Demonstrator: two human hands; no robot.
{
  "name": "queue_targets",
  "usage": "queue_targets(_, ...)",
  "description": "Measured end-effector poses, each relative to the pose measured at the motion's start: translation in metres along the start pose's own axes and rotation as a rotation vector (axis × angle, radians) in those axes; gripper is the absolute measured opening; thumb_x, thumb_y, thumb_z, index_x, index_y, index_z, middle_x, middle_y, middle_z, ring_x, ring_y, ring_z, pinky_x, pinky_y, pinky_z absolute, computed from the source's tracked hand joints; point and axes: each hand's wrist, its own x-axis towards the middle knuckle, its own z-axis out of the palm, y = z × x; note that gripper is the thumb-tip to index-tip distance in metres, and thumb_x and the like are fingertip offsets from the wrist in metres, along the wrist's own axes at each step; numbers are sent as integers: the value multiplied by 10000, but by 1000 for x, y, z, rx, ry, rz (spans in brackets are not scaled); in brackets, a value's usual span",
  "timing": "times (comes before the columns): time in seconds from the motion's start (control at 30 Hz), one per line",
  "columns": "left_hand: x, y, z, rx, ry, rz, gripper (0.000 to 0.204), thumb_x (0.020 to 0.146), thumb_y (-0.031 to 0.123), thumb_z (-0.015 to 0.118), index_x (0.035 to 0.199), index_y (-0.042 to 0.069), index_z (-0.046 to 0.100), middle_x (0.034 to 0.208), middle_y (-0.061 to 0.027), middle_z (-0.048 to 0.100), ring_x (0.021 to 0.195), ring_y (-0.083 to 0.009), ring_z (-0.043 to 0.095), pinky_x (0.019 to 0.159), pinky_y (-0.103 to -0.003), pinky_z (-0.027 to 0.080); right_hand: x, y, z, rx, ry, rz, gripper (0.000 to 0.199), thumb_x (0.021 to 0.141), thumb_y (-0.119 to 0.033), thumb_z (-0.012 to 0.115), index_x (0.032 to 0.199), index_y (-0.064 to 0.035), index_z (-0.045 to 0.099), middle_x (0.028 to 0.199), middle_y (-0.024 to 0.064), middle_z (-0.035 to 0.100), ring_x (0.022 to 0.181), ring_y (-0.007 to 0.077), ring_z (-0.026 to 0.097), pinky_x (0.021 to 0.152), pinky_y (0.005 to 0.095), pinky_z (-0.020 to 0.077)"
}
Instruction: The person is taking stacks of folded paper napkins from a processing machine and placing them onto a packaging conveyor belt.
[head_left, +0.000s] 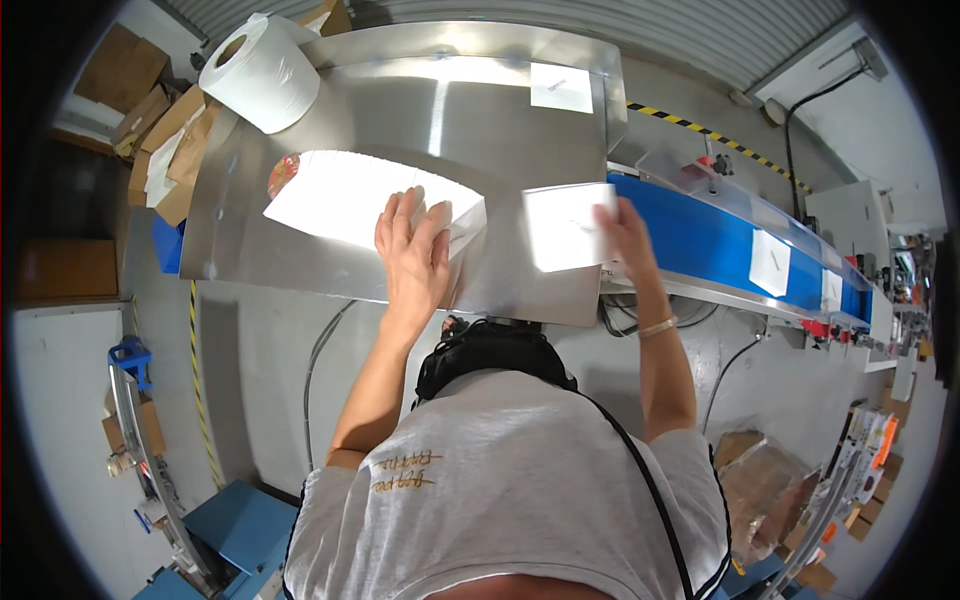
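My left hand (412, 255) lies over the right end of a long row of white square paper pieces (345, 200) standing packed together on the metal table (400, 110). Its fingers are apart and stretched over the top of the row. A patch of red and multicoloured print (284, 177) shows at the row's far left end. My right hand (630, 240), slightly blurred, pinches the right edge of a flat white square piece (565, 228). That piece is over the table's right end, beside the blue conveyor belt (690, 230). Its faint marking is too blurred to make out.
White squares, such as the one lying nearest (770, 262), are on the belt, with a clear guard (740, 190) along its far side. Another white sheet (561, 87) lies at the table's far right. A large white paper roll (265, 80) and cardboard boxes (180, 150) are at the left.
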Motion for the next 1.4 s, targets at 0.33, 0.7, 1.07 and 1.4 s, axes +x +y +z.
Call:
queue_targets(0.33, 1, 1, -1, -5, 17, 23, 296, 745, -29, 631, 1004, 100, 689, 1310, -118, 493, 1270, -376, 380, 1064, -501, 240, -2, -31, -42, -819, 254, -303, 535, 694, -142, 765, 1181, -63, 558, 1118, 165, 594, 1068, 305, 549, 853, 391, 467)
queue_targets(0.7, 10, 8, -8, -28, -49, -19, 369, 771, 57, 655, 1136, 93, 624, 1416, -209, 349, 1348, -411, 255, 1091, -548, 118, 18, -31, 99, -242, -447, -380, 312, 846, -206, 693, 1064, -31, 556, 1085, 35, 567, 929, 141, 552, 803, 271, 468)
queue_targets(1.07, 9, -9, -1, -44, 32, -52, 295, 757, -49, 610, 1005, 94, 678, 1315, -151, 481, 1281, -389, 359, 1080, -496, 225, 0, 12, -73, -690, 597, -13, 376, 818, -319, 699, 1034, -23, 615, 877, 128, 635, 781, 265, 600, 703, 353, 465)
queue_targets(1.4, 12, 0, -11, -45, -81, -15, 251, 752, -27, 620, 938, 116, 710, 1376, -176, 435, 1345, -399, 282, 1105, -521, 119, 11, -76, 110, -347, -485, -361, 487, 770, -198, 738, 1207, -96, 549, 1252, 72, 516, 1123, 237, 511, 894, 340, 462)
